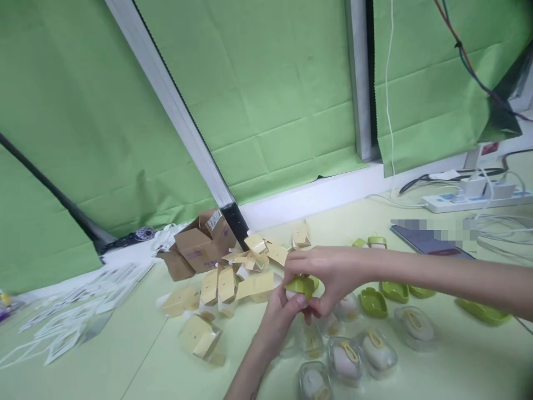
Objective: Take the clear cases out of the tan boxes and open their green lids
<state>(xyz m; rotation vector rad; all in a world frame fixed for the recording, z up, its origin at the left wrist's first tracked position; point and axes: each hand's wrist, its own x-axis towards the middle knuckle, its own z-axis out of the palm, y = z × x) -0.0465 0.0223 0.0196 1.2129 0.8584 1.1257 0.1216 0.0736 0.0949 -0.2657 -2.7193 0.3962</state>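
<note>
Both hands are on a small green flower-shaped piece (300, 285) with something white beneath it. My left hand (281, 316) holds it from below and the left, its thumb at the near edge. Reaching in from the right, my right hand (322, 275) curls over its top with closed fingers, partly hiding it. Close below are several clear plastic cases (345, 360), holding whitish rounded objects with yellow loops. To the right of my hands sit several green flower-shaped dishes (373, 303).
Unfolded pale yellow boxes (219, 284) lie left of my hands, before an open brown carton (206, 241). White frame-like sheets (89, 303) spread at far left. A phone-like slab (431, 239), a power strip (478, 199) and tangled cables are at right. Green sheeting (283, 83) covers the back.
</note>
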